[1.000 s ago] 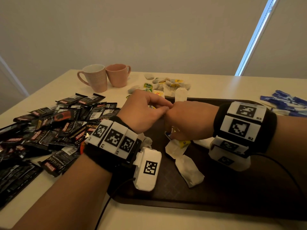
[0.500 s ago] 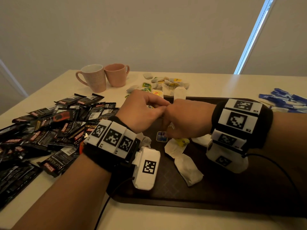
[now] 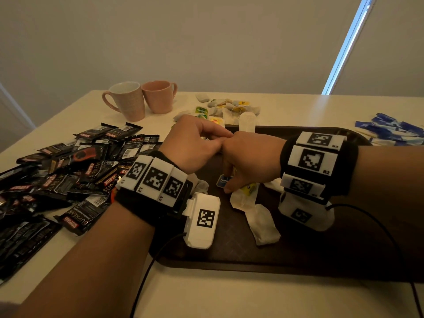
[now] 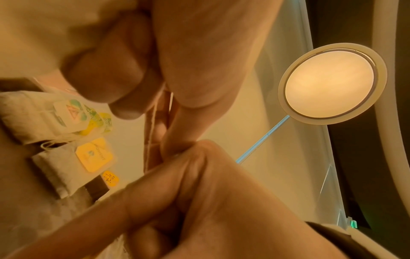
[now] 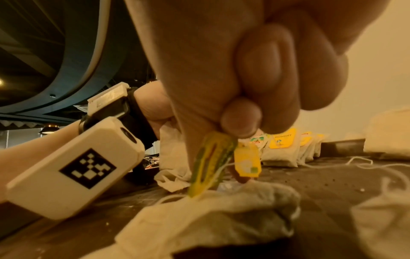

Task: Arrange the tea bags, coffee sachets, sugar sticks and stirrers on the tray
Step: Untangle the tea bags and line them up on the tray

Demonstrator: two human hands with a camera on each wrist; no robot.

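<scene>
Both hands meet over the middle of the dark brown tray (image 3: 286, 255); the right hand (image 3: 250, 157) has its fingers curled round a bunch of paper tea-bag tags (image 5: 210, 163), yellow and green ones in the right wrist view, with thin white strings trailing down to the tea bags (image 3: 261, 222) lying on the tray just below it; a blue tag (image 3: 222, 181) pokes out at the hand's 7 o'clock. The left hand (image 3: 192, 145) is curled too, thumb and forefinger pinching at something fine between the two hands; it looks like a string, though the left wrist view is too close and blurred to be sure.

The likely trouble is tangling; several strings are gathered in one fist, and a pull on one may drag its neighbours, flip the bags on the tray or tear a tag off its thread. A hard tug could also split a thin paper bag and spill tea. Either wrist camera, hanging low, might sweep a bag off its place.

More loose tea bags (image 3: 229, 106) lie on the table at the tray's 12 o'clock, beside two pink mugs (image 3: 142, 99); black coffee sachets (image 3: 68, 175) are heaped at its 9 o'clock, and blue sugar sticks (image 3: 390, 129) lie at its 2 o'clock, all off the tray; no stirrers can be made out.
</scene>
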